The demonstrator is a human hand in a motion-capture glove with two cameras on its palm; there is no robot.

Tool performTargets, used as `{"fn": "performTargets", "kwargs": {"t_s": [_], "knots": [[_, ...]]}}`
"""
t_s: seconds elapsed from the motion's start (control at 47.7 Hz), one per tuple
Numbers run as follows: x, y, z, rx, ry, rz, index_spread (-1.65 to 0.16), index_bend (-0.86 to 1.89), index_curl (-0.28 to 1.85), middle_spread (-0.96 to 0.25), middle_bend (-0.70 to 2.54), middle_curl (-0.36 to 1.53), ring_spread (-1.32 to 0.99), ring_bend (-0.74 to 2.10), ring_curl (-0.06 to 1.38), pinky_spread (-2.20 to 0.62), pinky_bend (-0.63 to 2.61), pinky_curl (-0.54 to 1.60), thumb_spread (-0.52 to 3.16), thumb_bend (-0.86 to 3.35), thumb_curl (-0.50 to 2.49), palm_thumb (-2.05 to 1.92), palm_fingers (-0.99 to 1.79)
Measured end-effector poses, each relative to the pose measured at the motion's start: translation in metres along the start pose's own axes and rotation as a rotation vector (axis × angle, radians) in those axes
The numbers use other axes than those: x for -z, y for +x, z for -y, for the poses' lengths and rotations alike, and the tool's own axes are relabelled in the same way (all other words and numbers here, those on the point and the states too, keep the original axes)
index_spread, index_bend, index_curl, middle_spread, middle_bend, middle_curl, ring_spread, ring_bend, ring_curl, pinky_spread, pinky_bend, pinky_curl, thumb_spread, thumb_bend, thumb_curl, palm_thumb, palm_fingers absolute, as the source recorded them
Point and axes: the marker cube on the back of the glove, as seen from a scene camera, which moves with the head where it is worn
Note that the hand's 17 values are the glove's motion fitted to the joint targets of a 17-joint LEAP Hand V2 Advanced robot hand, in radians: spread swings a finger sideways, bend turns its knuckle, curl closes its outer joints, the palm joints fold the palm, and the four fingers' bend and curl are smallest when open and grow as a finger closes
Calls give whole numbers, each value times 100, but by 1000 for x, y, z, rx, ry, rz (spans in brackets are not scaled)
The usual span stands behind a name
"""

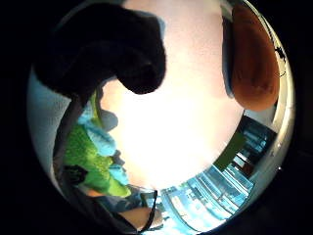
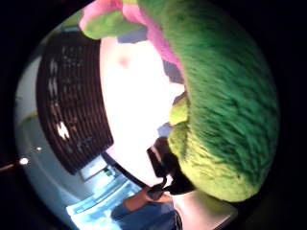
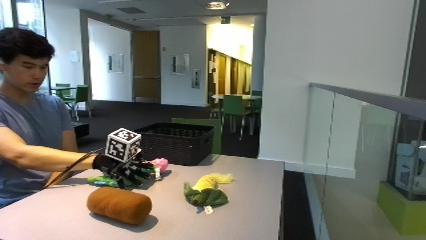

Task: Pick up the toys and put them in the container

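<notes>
Black glove: right hand (image 3: pixel 128 170) sits low over the table (image 3: pixel 253 200), near my view's far-left toy cluster
Grip: fingers curl down around a green plush toy (image 2: pixel 225 105); from the thumb side I see its fur filling most of the view, pink trim (image 2: pixel 153 33) along one edge
Same toy, outside view: only a green strip (image 3: pixel 103 181) and a pink bit (image 3: pixel 160 164) show from under the hand
Little-finger side: glove fingertip (image 1: pixel 132 63) curled in front, green and light-blue fabric (image 1: pixel 95 147) beneath it
Brown toy: cylinder-shaped plush (image 3: pixel 120 205) lies on the table, just in front of the hand, not touching it
Yellow-green toy: plush (image 3: pixel 208 191) lies flat mid-table, small white tag at its near end, well apart from the hand
Container: black slotted basket (image 3: pixel 178 142) at the table's far edge, behind the hand
Writing: I read none; tag on the yellow-green toy too small to make out
</notes>
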Motion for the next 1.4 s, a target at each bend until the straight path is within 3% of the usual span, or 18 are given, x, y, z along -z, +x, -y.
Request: {"fn": "performTargets", "kwargs": {"t_s": [0.063,0.251,0.377,0.503,0.733,0.964,1.173,1.403], "knots": [[1,-7,-5,-19,70,-36,-28,3,6,2,13,24,2,22,21,8,127,38,99,-1,22,1,-27],[6,-15,-12,-72,250,-60,-31,2,2,-3,25,28,-9,74,34,-6,125,36,122,9,29,20,16],[11,-12,-10,-73,290,-52,-34,1,-2,-10,38,33,-21,106,41,-23,131,35,133,18,33,35,55],[14,-7,-4,-102,293,-36,-37,6,-1,-18,49,38,-30,119,46,-34,130,36,138,24,36,48,74],[43,8,12,-153,308,-37,-39,18,3,-30,55,43,-38,119,47,-41,121,37,127,25,44,61,90],[174,-2,3,-124,437,-54,-39,21,9,-36,53,46,-42,109,45,-42,113,37,105,22,55,70,98],[268,-72,-19,-89,566,-54,-39,18,11,-40,49,48,-43,105,45,-43,108,38,91,18,63,73,100],[297,-154,-22,-35,624,-61,-39,16,12,-42,46,52,-44,103,45,-44,105,39,83,15,69,75,102]]}}
